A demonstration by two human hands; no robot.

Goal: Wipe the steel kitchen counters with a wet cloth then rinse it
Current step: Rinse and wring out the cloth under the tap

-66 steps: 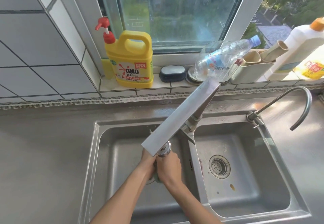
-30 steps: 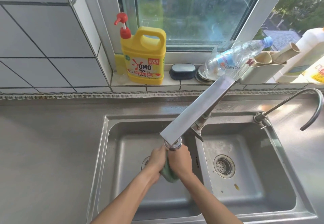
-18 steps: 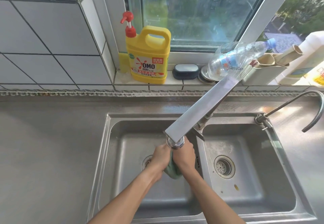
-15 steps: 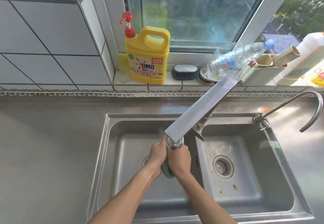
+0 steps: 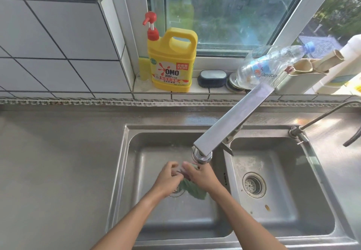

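The steel bench [image 5: 58,161] spreads wide and bare to my left of the sink, running back to a tiled wall, with a narrower strip on my right. Set into it is one double sink [image 5: 227,175] — two basins, split by a thin ridge, each with its own drain. The left basin has open floor in front of my wrists and along its left wall. Two taps stand at the back: a flat-spouted mixer tap [image 5: 230,124] reaching over the left basin, and a thin curved tap [image 5: 332,112] at the right corner. On the windowsill stands one yellow detergent jug [image 5: 172,64]. Both my hands work under the spout — my left hand [image 5: 168,179] and right hand [image 5: 203,177] each grasp the one green cloth [image 5: 193,190], bunched between them over the left drain.
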